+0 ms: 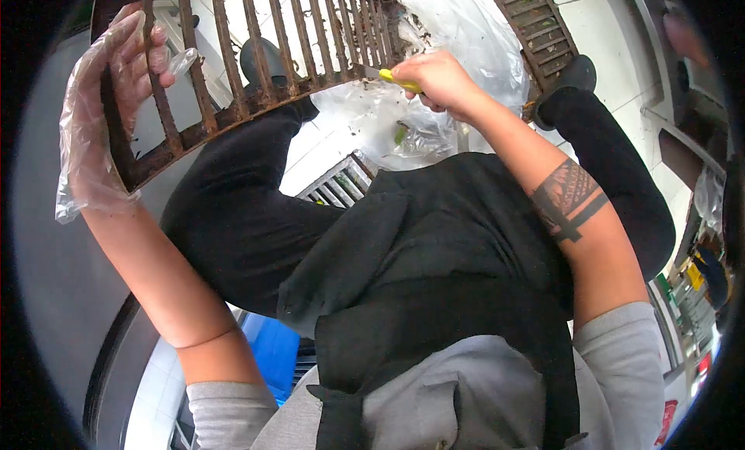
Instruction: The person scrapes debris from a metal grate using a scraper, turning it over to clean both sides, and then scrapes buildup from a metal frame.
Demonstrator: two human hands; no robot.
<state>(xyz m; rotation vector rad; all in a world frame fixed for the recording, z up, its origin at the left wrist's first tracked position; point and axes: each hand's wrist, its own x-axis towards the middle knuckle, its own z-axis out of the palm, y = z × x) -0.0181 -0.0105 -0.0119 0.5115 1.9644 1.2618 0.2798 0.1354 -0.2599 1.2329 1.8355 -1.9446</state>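
Observation:
My left hand (128,73), in a clear plastic glove, grips one end of a rusty drain grate (242,108), with fingers around its outer bars. The grate is held tilted across the top left of the view, above my knee and shoe. In my bare right hand (442,81) is a small knife (400,80) with a yellow handle. Its short metal blade points left, right at the grate's near rail. Brown grime coats the bars, and dark crumbs lie around the far end.
Clear plastic sheeting (489,54) with dirt and a green leaf covers part of the white tiled floor (578,0). Another grate (535,27) lies at the upper right, near my shoe. A floor grating (341,184) shows between my legs. Grey panelling (58,217) stands at left, a blue container (272,349) below.

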